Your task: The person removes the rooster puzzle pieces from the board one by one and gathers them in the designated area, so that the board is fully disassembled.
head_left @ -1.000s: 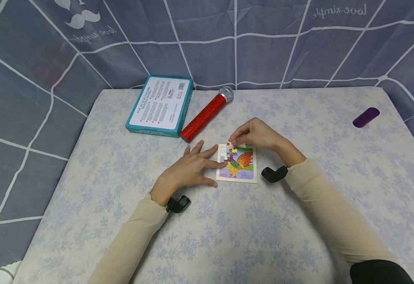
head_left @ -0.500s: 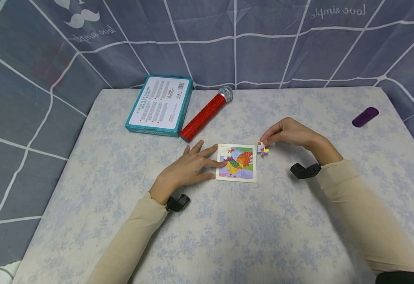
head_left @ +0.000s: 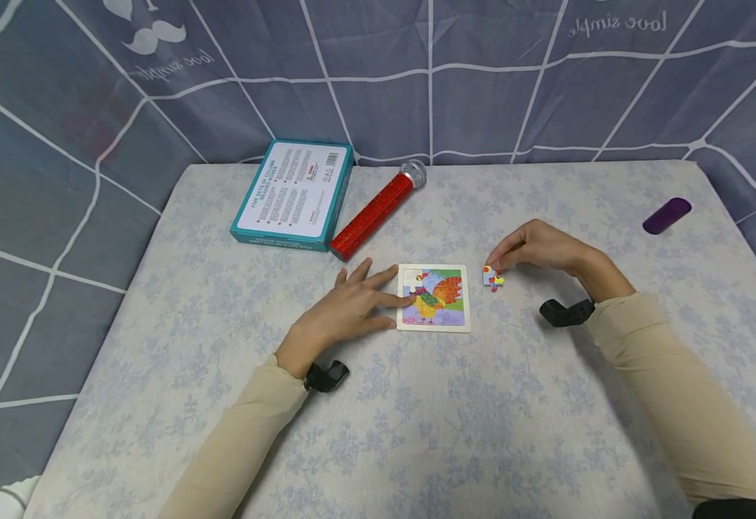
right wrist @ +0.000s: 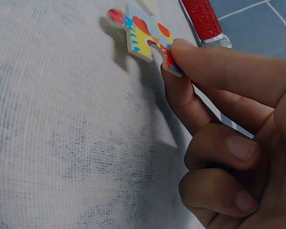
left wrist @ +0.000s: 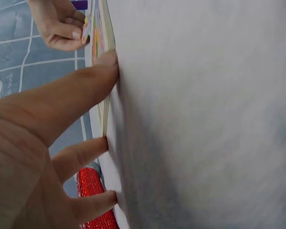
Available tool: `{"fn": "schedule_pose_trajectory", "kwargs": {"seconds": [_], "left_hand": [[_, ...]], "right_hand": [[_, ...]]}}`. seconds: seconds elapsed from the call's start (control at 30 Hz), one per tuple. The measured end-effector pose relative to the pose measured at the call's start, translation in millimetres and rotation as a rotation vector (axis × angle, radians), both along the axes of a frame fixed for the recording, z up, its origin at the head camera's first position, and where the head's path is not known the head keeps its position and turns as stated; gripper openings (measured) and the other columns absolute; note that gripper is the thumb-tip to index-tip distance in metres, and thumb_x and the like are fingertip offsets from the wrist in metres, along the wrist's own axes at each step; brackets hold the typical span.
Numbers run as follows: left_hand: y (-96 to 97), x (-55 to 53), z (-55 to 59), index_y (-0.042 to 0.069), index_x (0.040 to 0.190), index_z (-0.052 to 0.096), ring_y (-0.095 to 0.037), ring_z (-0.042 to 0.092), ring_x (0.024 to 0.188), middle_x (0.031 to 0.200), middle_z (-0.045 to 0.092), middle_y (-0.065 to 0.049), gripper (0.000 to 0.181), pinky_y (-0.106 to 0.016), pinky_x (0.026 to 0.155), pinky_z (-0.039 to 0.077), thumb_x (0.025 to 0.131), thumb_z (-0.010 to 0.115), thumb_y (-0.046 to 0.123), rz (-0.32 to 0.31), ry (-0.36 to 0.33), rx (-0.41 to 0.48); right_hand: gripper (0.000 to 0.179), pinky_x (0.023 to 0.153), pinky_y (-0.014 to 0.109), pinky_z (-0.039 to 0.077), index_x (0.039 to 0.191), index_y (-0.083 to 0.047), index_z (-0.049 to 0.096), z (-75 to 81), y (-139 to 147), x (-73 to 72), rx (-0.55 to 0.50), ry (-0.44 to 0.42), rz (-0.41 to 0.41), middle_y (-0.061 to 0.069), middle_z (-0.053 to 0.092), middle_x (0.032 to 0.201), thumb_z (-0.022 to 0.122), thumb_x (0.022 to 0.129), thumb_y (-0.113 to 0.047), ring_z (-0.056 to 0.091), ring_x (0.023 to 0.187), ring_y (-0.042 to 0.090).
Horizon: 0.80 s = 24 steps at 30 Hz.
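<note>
A square jigsaw puzzle [head_left: 447, 295] of a colourful hen lies in a white frame at the middle of the table. One upper-left spot in it shows a pale gap with a printed picture beneath. My left hand [head_left: 341, 310] rests at its left side with spread fingers, index fingertip on the puzzle and thumb [left wrist: 107, 62] at the frame's edge. To the right of the frame, my right hand [head_left: 540, 249] pinches a puzzle piece [right wrist: 145, 36] between thumb and forefinger. The piece, yellow, red and pale blue, tilts just over the cloth, its other fingers curled under in the right wrist view.
Behind the left hand lie a red glittery microphone [head_left: 372, 222] and a teal box [head_left: 290, 193]. A purple cylinder [head_left: 666, 215] lies at the far right. A grey-blue curtain [head_left: 384, 108] with white lines hangs behind the floral tablecloth [head_left: 416, 432].
My right hand has carried the puzzle piece from over the upper left of the puzzle to the right, beyond the frame, and slightly lower. The left hand stays in place.
</note>
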<state>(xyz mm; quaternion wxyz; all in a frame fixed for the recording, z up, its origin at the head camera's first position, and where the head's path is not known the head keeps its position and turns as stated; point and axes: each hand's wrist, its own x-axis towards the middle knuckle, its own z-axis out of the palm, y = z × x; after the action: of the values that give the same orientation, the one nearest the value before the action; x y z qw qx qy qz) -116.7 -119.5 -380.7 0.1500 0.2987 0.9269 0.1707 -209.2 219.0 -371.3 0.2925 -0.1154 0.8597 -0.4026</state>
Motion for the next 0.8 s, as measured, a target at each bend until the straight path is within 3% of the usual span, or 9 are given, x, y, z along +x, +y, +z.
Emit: {"fn": "schedule_pose_trajectory", "kwargs": {"seconds": [0.17, 0.53, 0.8], "left_hand": [[2.2, 2.1, -1.5, 0.032, 0.137, 0.058, -0.048, 0.013, 0.145, 0.159, 0.028, -0.01, 0.05, -0.074, 0.106, 0.012, 0.09, 0.074, 0.028, 0.015, -0.002, 0.003], [2.4, 2.0, -1.1, 0.032, 0.138, 0.057, -0.049, 0.012, 0.145, 0.16, 0.027, -0.01, 0.051, -0.074, 0.106, 0.011, 0.09, 0.073, 0.028, 0.012, -0.01, -0.001], [3.0, 1.5, 2.0, 0.031, 0.138, 0.058, -0.048, 0.009, 0.146, 0.161, 0.025, -0.008, 0.05, -0.074, 0.107, 0.008, 0.09, 0.073, 0.028, 0.026, -0.05, -0.008]], "right_hand": [[0.023, 0.089, 0.032, 0.042, 0.105, -0.006, 0.078, -3.4, -2, -0.3, 0.019, 0.031, 0.045, 0.004, 0.075, 0.097, 0.076, 0.087, -0.02, 0.062, 0.094, 0.012], [0.019, 0.084, 0.033, 0.042, 0.102, -0.002, 0.077, -1.1, -7, 5.9, 0.045, 0.104, 0.046, 0.006, 0.075, 0.093, 0.075, 0.087, -0.014, 0.061, 0.09, 0.014], [0.017, 0.084, 0.035, 0.042, 0.1, -0.005, 0.078, 0.3, -9, 12.6, 0.118, 0.132, 0.013, 0.004, 0.075, 0.095, 0.075, 0.087, -0.016, 0.056, 0.097, 0.019]]}}
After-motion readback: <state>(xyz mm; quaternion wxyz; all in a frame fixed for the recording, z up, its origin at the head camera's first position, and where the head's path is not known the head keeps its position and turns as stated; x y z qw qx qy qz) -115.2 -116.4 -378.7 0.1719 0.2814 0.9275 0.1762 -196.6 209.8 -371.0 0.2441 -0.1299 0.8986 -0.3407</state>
